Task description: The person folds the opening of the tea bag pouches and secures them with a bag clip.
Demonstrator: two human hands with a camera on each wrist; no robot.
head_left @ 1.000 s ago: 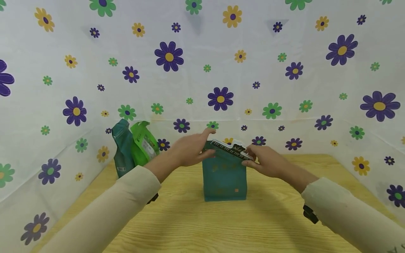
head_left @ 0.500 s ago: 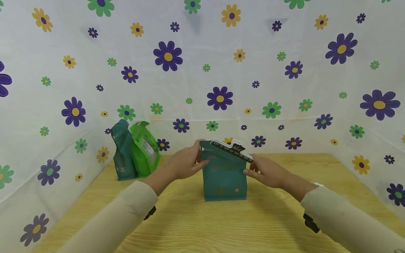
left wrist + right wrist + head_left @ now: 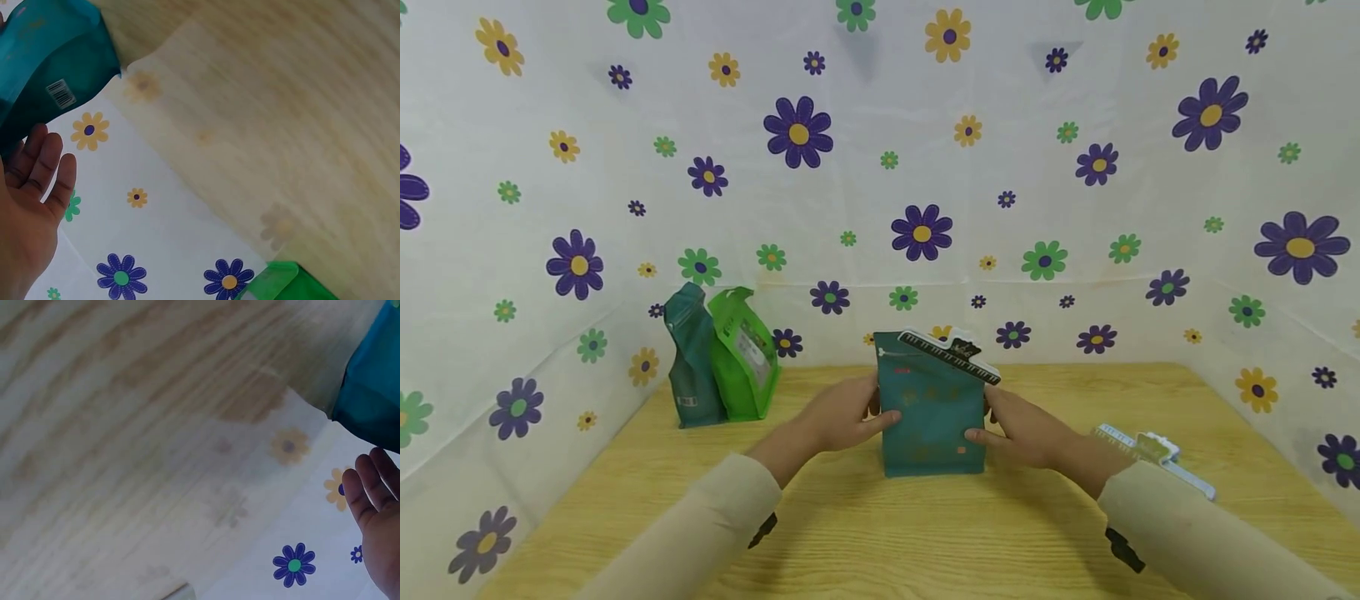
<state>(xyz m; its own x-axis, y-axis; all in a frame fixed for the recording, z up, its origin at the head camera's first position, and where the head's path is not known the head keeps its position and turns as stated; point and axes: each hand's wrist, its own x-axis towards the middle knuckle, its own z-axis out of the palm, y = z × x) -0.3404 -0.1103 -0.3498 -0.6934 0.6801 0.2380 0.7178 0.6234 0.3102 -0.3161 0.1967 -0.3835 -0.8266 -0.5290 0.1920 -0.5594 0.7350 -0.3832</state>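
A teal flat-bottomed pouch bag (image 3: 932, 421) stands upright on the table. Clamped at a slant over its upper right corner is a long black-and-white bag clip (image 3: 951, 357) with a piano-key pattern. My left hand (image 3: 842, 412) holds the bag's left side, thumb on the front and fingers around the side. On the opposite side my right hand (image 3: 1026, 429) holds it the same way, thumb low on the front. In the left wrist view, fingers (image 3: 45, 164) lie by the bag's barcode side; in the right wrist view, fingers (image 3: 370, 484) lie along its lower edge.
At the back left, another teal bag (image 3: 696, 367) and a bright green bag (image 3: 745, 358) stand side by side. A white and pale-blue clip (image 3: 1153, 454) lies on the wooden table (image 3: 880, 542) beyond my right forearm. Flower-patterned white cloth (image 3: 865, 200) encloses the table's back and sides.
Both hands have slid down from the bag's top to its sides. My right hand has let go of the clip, which stays slanted on the bag. The pale clip has come into view.
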